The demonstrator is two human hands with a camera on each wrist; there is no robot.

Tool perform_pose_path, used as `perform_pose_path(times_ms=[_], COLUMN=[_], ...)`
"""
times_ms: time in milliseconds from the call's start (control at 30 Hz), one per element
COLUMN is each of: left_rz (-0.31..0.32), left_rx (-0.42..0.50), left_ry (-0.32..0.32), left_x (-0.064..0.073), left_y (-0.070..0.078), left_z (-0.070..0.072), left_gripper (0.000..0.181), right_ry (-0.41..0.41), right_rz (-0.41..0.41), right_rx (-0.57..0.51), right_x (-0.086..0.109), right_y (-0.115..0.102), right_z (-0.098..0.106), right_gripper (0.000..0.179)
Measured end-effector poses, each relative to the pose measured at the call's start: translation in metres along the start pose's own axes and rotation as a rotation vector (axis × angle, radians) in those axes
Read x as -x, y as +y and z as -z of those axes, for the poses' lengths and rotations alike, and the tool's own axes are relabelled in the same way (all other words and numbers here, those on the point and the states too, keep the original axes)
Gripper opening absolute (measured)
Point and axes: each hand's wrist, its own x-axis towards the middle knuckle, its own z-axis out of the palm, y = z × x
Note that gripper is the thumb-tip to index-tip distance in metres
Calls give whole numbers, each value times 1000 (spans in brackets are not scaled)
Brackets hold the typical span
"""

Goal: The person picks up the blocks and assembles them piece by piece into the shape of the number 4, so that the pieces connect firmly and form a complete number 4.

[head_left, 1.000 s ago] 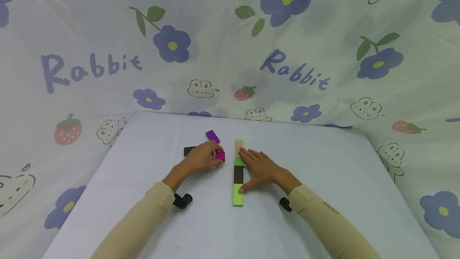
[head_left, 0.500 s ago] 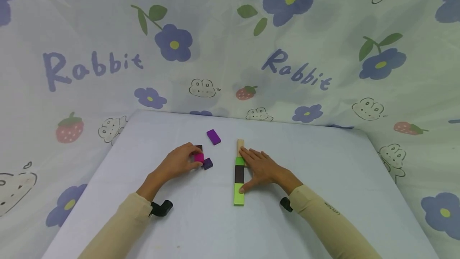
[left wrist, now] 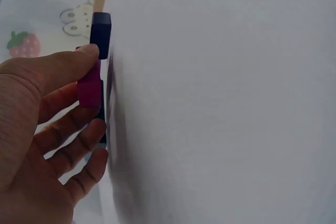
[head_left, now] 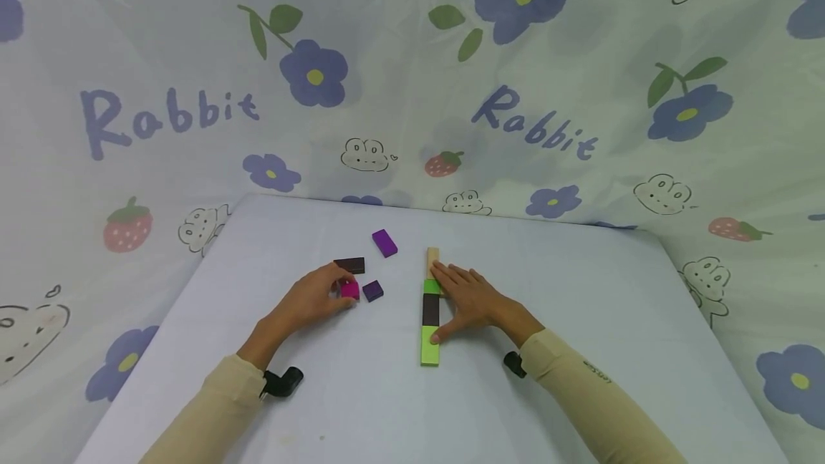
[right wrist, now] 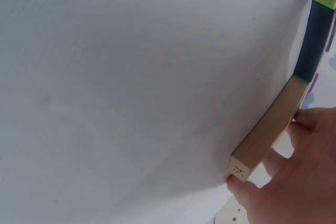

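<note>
Lime green block (head_left: 430,348) sits at the near end of a row; past it come a black-brown block (head_left: 430,309), a green block (head_left: 432,286) and a wood block (head_left: 432,255). That part looks done. The right hand (head_left: 473,303) is spread over it, thumb on the lime end. The left hand (head_left: 304,299) pinches a pink block (head_left: 349,291), left of the row. Three more are not joined: a small dark purple block (head_left: 372,291), a long dark block (head_left: 351,265) and a purple block (head_left: 384,243). White table (head_left: 380,407) below; flowery cloth (head_left: 399,77) behind.
</note>
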Motion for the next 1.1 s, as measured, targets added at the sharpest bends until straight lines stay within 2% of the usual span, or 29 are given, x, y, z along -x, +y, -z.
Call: perform_pose_path(times_ms=[700,1100], left_rz=[16,44], left_rx=[-29,24], left_ry=[-20,29], left_x=[2,3], left_y=[3,0], left_z=[0,13], left_gripper=[39,37], right_ry=[-7,-4], right_rz=[-4,-4], right_rx=[-19,-19], right_x=[2,1], right_y=[0,1], right_z=[2,1], right_gripper=[135,135])
